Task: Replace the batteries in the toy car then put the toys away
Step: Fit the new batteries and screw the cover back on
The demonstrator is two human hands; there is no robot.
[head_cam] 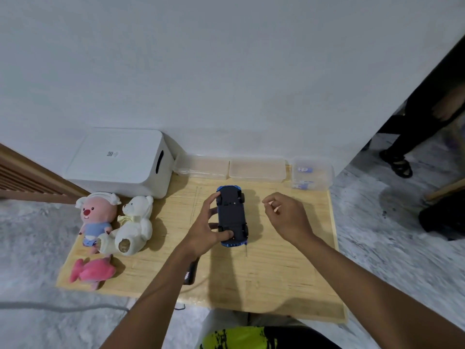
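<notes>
Left hand (201,230) round upside-down blue toy car (232,215), black underside

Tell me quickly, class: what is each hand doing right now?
Left hand: grips the upturned blue plastic toy car.
Right hand: fingers curled, clear of the car; contents cannot be told.

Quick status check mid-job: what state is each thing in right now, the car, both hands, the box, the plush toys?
toy car: upside down, wheels up, over the table.
left hand: grips the car's side.
right hand: beside the car, apart from it, fingers curled; holding anything, cannot tell.
white storage box: lid on.
pink beaver plush: sitting on the table.
white bear plush: sitting beside it.
pink fish plush: lying flat.
</notes>
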